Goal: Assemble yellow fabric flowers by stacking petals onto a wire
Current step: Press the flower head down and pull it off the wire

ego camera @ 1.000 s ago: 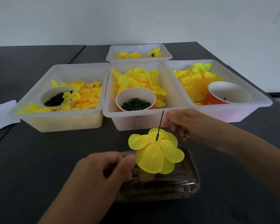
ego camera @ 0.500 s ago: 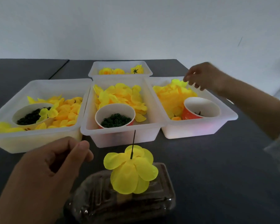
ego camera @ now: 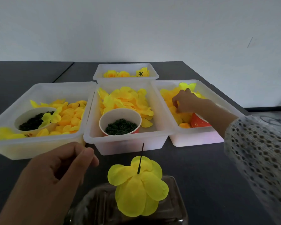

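On the dark counter [ego camera: 193, 168], the left tub [ego camera: 39, 143] holds orange-yellow petals and a white cup of small dark green pieces [ego camera: 33, 120]. In front of it the left hand [ego camera: 55, 172] hovers above the counter, its grip loosely curled with thumb beside forefinger and nothing visibly in it. The middle tub [ego camera: 125, 143] holds a heap of yellow petals [ego camera: 125, 99] and a paper cup of dark green rings [ego camera: 120, 126]. Behind it a smaller tub [ego camera: 126, 69] contains finished yellow flowers. Nearest the camera, a thin dark wire [ego camera: 140, 158] stands roughly upright out of a clear plastic box [ego camera: 173, 207], with a stack of yellow fabric petals [ego camera: 136, 187] threaded on it; neither hand touches it. The right tub [ego camera: 196, 138] holds more yellow petals [ego camera: 170, 95] and an orange-red cup [ego camera: 198, 122]. The right hand [ego camera: 185, 101], its lacy sleeve [ego camera: 256, 146] trailing back, reaches into that tub, fingers bent down onto the petals; whether its grip has closed on one cannot be told.
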The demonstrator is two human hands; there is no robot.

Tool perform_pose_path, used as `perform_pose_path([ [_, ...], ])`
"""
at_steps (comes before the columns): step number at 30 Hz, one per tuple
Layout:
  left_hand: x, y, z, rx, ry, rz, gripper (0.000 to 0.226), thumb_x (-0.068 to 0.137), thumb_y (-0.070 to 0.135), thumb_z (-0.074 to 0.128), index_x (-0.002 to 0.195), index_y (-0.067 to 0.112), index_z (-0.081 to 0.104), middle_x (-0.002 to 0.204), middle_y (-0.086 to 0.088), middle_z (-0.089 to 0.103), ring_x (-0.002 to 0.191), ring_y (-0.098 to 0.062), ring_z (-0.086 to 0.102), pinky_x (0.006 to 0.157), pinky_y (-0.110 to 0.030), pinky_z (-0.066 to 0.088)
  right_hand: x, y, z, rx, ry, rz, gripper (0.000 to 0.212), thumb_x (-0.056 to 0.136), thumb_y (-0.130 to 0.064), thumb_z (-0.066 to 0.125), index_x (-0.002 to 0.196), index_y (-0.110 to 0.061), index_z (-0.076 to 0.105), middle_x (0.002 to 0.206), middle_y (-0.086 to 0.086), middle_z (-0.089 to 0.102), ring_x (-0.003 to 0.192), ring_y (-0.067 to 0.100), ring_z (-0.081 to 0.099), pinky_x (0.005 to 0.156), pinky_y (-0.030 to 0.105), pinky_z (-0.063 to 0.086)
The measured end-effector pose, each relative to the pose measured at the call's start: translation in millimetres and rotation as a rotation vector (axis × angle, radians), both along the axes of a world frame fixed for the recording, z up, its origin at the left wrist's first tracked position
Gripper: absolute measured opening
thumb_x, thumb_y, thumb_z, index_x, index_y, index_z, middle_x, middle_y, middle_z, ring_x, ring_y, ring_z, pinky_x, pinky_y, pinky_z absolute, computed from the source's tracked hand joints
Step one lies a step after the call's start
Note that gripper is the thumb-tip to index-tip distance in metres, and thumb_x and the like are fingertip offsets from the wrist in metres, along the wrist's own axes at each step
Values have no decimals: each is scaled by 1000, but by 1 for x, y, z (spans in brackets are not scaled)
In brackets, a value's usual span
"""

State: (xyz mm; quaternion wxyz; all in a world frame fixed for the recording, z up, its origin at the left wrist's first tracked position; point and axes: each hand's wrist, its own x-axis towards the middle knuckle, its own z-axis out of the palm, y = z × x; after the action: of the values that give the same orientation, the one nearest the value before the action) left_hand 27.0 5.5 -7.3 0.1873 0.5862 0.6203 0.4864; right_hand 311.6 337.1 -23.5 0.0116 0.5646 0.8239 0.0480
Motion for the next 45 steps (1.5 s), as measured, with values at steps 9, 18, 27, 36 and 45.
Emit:
perform_pose_path([
  [9,15,-8,15,20,-27,-50,67,72,91,36,81,34,70,48,-3,53,37,0,42,39,-10,31,22,-16,48,186,207,165,14,84,-23,73,92,-11,70,97,10,61,109,31,49,101,37,27],
  [18,50,-37,57,36,-148,-121,38,73,55,46,65,25,68,46,1,47,41,-3,39,41,-8,30,-1,-160,127,473,725,393,7,83,-6,62,86,-12,59,88,3,50,90,20,39,72,24,28],
  [27,86,-72,77,-287,-405,-474,72,92,53,14,78,17,75,48,1,57,37,-6,43,39,-16,35,-12,-339,129,932,614,876,18,80,0,60,92,-10,53,95,3,44,81,23,40,83,25,23],
  [36,88,-104,90,-186,-629,-455,40,99,32,43,64,26,60,50,8,43,41,-6,34,40,-20,25,-8,-376,119,975,655,853,30,75,6,62,93,-15,50,99,3,44,83,26,41,86,24,24],
  [45,81,-95,85,-352,-472,-539,59,85,71,28,100,36,74,56,9,42,47,-5,30,47,-21,23,-16,-372,128,999,750,795,11,88,-3,47,92,-13,49,99,4,43,86,27,41,84,25,23],
])
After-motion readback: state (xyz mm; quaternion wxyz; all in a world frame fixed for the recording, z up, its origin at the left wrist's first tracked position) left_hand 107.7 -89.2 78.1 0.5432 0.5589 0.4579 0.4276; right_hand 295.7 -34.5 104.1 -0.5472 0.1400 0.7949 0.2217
